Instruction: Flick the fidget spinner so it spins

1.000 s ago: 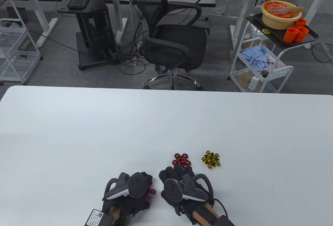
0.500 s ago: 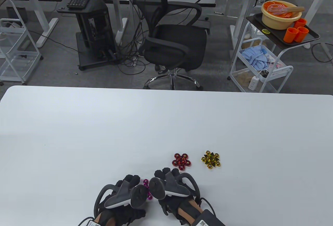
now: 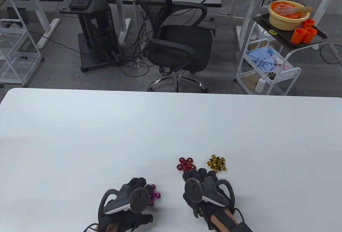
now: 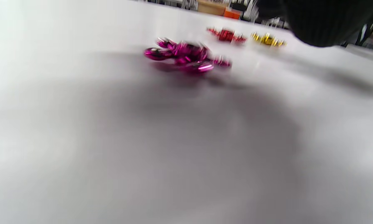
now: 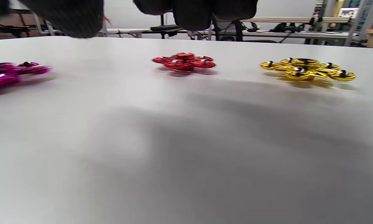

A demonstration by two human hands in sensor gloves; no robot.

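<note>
The pink spinner (image 3: 154, 195) is lying flat on the table (image 3: 80, 136), just beside the left hand (image 3: 128, 202), blurred in the left wrist view. Nothing is gripping it. The right hand (image 3: 204, 192) is hovering near the red spinner (image 3: 186, 164), grasping nothing; finger curl is unclear. A good flick is probably pinning the hub and brushing one lobe sideways.

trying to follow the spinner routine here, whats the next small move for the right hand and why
Probably ease the right hand forward so a fingertip reaches a lobe of the red spinner and flicks it sideways. The right wrist view shows it lying flat and sharp, apparently not spinning, with the fingers hanging just short of it. The pink spinner by the left hand looks blurred, though that whole view is soft.
</note>
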